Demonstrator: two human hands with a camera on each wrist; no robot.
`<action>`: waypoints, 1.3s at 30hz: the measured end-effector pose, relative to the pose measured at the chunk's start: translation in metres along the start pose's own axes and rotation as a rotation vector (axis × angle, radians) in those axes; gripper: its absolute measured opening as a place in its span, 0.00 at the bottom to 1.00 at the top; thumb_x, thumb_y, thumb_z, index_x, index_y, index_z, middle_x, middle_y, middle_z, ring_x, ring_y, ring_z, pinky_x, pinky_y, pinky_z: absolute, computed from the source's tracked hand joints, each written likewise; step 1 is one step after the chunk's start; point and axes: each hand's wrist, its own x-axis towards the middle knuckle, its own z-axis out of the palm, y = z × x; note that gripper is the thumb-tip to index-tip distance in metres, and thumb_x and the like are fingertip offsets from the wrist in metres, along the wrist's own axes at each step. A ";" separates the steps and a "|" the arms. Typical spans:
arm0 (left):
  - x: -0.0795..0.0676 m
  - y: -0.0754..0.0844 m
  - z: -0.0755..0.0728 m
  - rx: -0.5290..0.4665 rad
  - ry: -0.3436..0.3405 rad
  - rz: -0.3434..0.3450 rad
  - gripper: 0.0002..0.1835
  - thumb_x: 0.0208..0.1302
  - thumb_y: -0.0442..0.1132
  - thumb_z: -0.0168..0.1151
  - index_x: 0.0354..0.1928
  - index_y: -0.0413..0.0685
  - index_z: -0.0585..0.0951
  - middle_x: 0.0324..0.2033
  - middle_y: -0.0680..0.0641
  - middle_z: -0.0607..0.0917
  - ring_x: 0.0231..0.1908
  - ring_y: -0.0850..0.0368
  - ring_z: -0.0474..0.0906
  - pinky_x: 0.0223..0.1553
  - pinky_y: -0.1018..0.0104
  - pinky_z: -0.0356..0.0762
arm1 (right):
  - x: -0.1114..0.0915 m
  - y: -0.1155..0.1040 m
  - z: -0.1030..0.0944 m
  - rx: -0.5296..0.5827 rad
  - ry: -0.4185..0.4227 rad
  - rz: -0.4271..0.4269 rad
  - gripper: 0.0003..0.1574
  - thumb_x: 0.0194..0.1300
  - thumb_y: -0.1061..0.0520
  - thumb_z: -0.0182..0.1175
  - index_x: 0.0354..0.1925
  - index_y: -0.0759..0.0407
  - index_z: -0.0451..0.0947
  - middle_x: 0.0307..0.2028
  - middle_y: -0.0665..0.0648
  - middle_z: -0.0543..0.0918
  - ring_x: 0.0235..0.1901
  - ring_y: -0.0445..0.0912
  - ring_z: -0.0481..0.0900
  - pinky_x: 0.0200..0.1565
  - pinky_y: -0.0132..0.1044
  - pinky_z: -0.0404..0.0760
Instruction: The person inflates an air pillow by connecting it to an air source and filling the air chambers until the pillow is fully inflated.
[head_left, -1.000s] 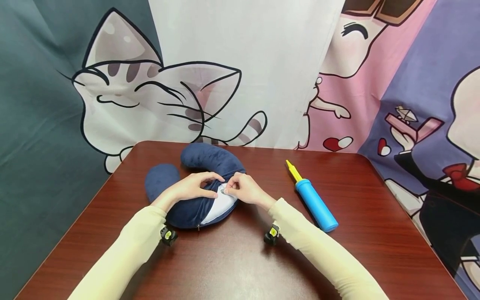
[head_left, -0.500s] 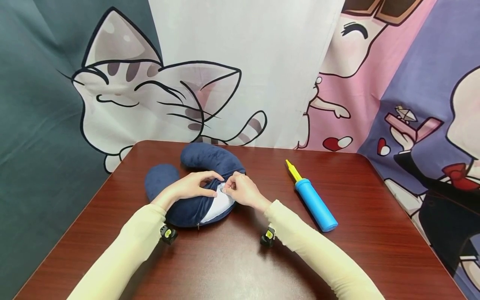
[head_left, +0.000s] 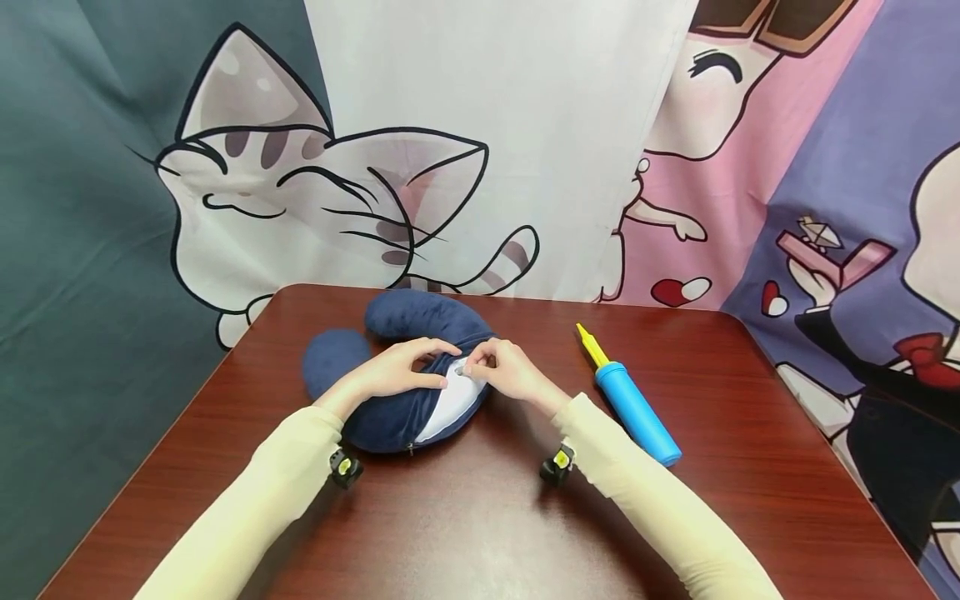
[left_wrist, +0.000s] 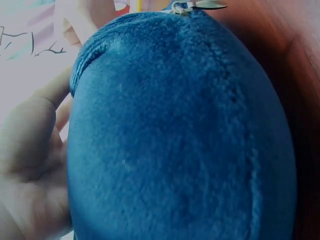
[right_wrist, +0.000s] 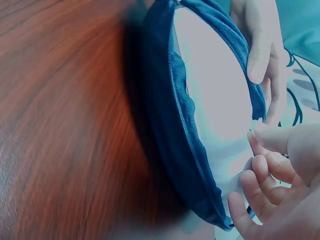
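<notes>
A navy plush U-shaped neck pillow lies on the table, its zipped cover gaping along the right side. Through the gap shows a white inner bladder with a small clear valve. My right hand pinches the valve between thumb and index finger, its other fingers loosely bent beside the bladder. Across the pillow's top rests my left hand, fingers and thumb spread in a wide arch. That thumb touches the cover's edge in the right wrist view. The left wrist view is mostly filled by the pillow's plush side.
A blue hand pump with a yellow nozzle lies on the table to the right of the pillow. A zip pull hangs at the near end of the opening. Behind the brown table hangs a cartoon-printed cloth.
My right hand has dipped toward the bladder, then come slightly up and right, so the valve shows again. The pillow and left hand shift slightly right in the head view, which has itself moved a little.
</notes>
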 end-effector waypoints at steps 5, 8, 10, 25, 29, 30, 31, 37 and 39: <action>0.009 0.007 0.004 0.002 0.005 -0.010 0.26 0.67 0.44 0.64 0.66 0.53 0.73 0.66 0.42 0.75 0.65 0.42 0.72 0.65 0.44 0.71 | -0.001 0.008 -0.008 0.016 -0.005 0.039 0.06 0.64 0.57 0.65 0.34 0.58 0.84 0.28 0.53 0.79 0.28 0.41 0.72 0.32 0.28 0.70; 0.014 0.009 0.007 0.003 0.016 -0.014 0.27 0.68 0.45 0.63 0.67 0.53 0.72 0.66 0.41 0.74 0.65 0.42 0.72 0.64 0.44 0.71 | -0.001 0.012 -0.012 0.031 0.007 0.057 0.06 0.65 0.57 0.65 0.35 0.58 0.84 0.29 0.54 0.81 0.29 0.42 0.73 0.34 0.30 0.72; 0.016 0.010 0.009 0.009 0.020 -0.016 0.27 0.68 0.45 0.63 0.68 0.53 0.71 0.66 0.40 0.74 0.65 0.42 0.73 0.64 0.44 0.71 | -0.001 0.015 -0.014 0.051 0.017 0.069 0.06 0.65 0.57 0.64 0.36 0.58 0.84 0.30 0.55 0.82 0.30 0.42 0.74 0.35 0.31 0.73; 0.007 0.012 -0.006 0.067 -0.011 0.042 0.32 0.67 0.44 0.65 0.70 0.50 0.67 0.62 0.40 0.78 0.63 0.44 0.75 0.63 0.46 0.72 | -0.003 0.016 -0.016 0.120 0.042 0.122 0.07 0.67 0.55 0.64 0.39 0.57 0.85 0.34 0.56 0.86 0.33 0.43 0.78 0.37 0.31 0.76; -0.002 0.013 -0.015 0.109 -0.035 0.046 0.31 0.64 0.47 0.67 0.67 0.47 0.72 0.59 0.40 0.79 0.60 0.45 0.75 0.62 0.47 0.73 | -0.004 0.015 -0.018 0.117 0.053 0.137 0.07 0.66 0.54 0.64 0.39 0.55 0.85 0.34 0.55 0.86 0.33 0.43 0.78 0.38 0.31 0.76; -0.004 0.013 -0.018 0.124 -0.047 0.043 0.31 0.63 0.49 0.68 0.66 0.46 0.73 0.58 0.40 0.79 0.60 0.45 0.75 0.62 0.47 0.73 | -0.005 0.015 -0.018 0.119 0.058 0.140 0.07 0.66 0.54 0.65 0.39 0.55 0.85 0.34 0.55 0.86 0.33 0.44 0.78 0.38 0.31 0.76; -0.007 0.012 -0.021 0.136 -0.058 0.037 0.31 0.61 0.50 0.69 0.64 0.46 0.75 0.57 0.41 0.80 0.59 0.46 0.76 0.61 0.48 0.73 | -0.005 0.014 -0.018 0.120 0.062 0.142 0.07 0.66 0.54 0.65 0.39 0.55 0.85 0.34 0.55 0.86 0.33 0.44 0.78 0.38 0.32 0.76; -0.023 0.004 -0.034 0.114 -0.099 -0.011 0.30 0.54 0.49 0.75 0.58 0.49 0.80 0.54 0.47 0.83 0.54 0.50 0.78 0.60 0.51 0.76 | -0.006 0.014 -0.020 0.121 0.073 0.144 0.07 0.65 0.55 0.65 0.39 0.57 0.85 0.33 0.56 0.85 0.33 0.45 0.78 0.38 0.31 0.76; -0.025 -0.001 -0.035 0.071 -0.108 -0.017 0.29 0.54 0.48 0.75 0.58 0.51 0.80 0.54 0.48 0.83 0.55 0.50 0.78 0.61 0.51 0.75 | -0.006 0.015 -0.020 0.117 0.074 0.148 0.07 0.66 0.55 0.65 0.39 0.57 0.84 0.33 0.56 0.84 0.33 0.45 0.78 0.38 0.31 0.76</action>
